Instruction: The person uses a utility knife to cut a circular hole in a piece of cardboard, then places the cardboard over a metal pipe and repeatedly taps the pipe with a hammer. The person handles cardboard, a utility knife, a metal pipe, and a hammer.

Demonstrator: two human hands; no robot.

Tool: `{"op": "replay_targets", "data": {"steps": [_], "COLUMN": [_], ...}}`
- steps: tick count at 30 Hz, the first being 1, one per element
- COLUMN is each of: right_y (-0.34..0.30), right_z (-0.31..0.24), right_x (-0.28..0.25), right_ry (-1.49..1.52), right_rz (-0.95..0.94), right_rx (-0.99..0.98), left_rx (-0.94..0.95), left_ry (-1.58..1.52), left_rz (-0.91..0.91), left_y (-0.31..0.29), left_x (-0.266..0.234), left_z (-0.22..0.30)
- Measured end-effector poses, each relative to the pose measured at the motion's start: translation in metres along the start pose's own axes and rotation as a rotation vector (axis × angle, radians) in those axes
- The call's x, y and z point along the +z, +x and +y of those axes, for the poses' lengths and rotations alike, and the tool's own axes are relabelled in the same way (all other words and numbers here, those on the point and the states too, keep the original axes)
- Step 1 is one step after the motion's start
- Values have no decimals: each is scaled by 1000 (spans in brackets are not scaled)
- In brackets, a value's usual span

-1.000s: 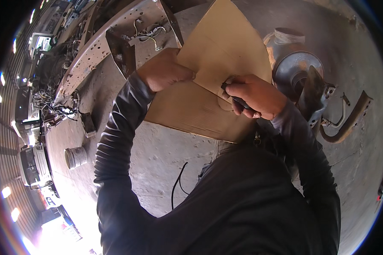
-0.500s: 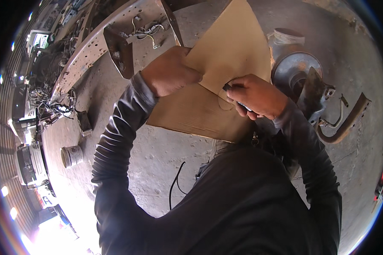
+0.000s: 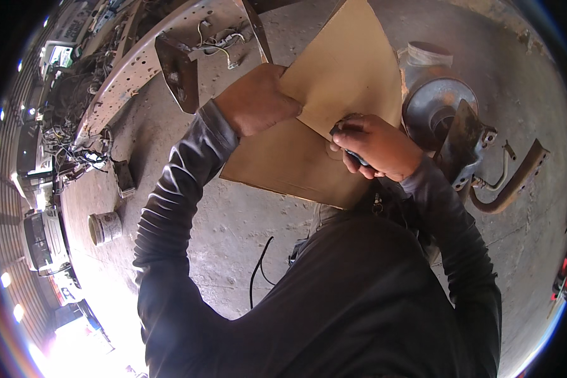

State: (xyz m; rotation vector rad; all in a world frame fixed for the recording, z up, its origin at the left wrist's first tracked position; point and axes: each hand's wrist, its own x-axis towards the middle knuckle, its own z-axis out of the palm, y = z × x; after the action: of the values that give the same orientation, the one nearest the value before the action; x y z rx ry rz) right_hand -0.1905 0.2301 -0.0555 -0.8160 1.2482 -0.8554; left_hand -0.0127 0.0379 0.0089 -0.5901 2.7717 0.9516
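A large brown cardboard sheet point(image 3: 349, 66) is held in front of me, its far corner reaching the top of the view. A straight slit or edge runs across it between my hands, and part of a curved line shows near its right end. My left hand point(image 3: 258, 102) is closed on the cardboard's left edge, at the far side of that slit. At the slit's right end, my right hand point(image 3: 383, 148) is wrapped round a small dark tool point(image 3: 357, 157), mostly hidden by the fingers. Its working tip cannot be made out.
A rusty vehicle frame rail point(image 3: 129, 75) with loose wires runs along the left. Right of the cardboard lie a round metal drum part point(image 3: 444, 94), a metal bracket point(image 3: 463, 148) and a curved bar point(image 3: 513, 186). A small can point(image 3: 104, 228) sits on the concrete floor point(image 3: 214, 252).
The near part of the cardboard has tilted slightly and my left hand has shifted a little to the right. My right hand stays at almost the same place with the tool.
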Motion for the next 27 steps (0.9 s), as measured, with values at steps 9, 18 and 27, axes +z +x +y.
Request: {"op": "replay_targets", "data": {"steps": [9,18,27], "right_y": [-16,0,5], "right_z": [6,3,10], "right_x": [17,5,5], "right_ry": [-23,-244,-306], "right_rz": [104,42,16], "right_rx": [-72,-76,-103], "left_rx": [29,-84,-87], "left_ry": [16,-166,-166], "left_rz": [52,70,29], "left_y": [-1,-1,4], "left_x": [3,2,3], "left_z": [-13,4,9]}}
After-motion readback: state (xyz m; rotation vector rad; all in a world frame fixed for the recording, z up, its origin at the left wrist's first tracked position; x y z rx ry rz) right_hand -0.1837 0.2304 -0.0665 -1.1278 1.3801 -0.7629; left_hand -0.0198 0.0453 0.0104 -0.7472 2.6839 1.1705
